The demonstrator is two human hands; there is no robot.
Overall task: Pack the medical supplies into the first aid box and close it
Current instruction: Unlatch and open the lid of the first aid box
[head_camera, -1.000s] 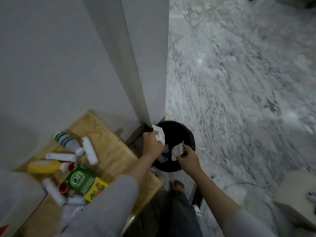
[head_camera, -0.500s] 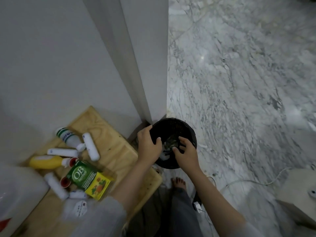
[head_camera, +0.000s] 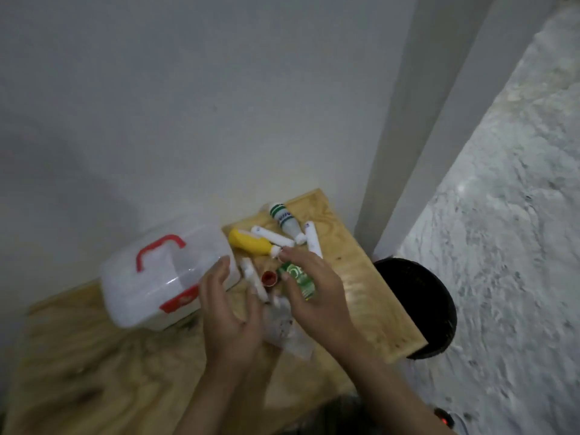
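Plywood tabletop (head_camera: 94, 356) set against a white wall, with marble floor to the right. Left hand (head_camera: 229, 312): open, fingers spread, empty, hovering at the near right corner of the first aid box (head_camera: 163, 277), possibly just touching it. Right hand (head_camera: 317, 293): open, fingers curved over the green carton (head_camera: 299, 282), not yet gripping. Change noted: half a second ago both hands were down at the black bin (head_camera: 417, 309) on the floor to the right; now both are back over the table among the supplies, so discarding appears finished and packing can resume. First aid box: translucent white, red handle and red front latch, lid seemingly shut, left of the supplies. Supplies, all outside the box: yellow bottle (head_camera: 248, 243), green-striped white bottle (head_camera: 284, 222), several white tubes (head_camera: 273, 237), small red cap (head_camera: 270, 277), clear packet (head_camera: 285, 328) beneath the hands. Judgement: nothing visibly packed; the box probably needs opening first.
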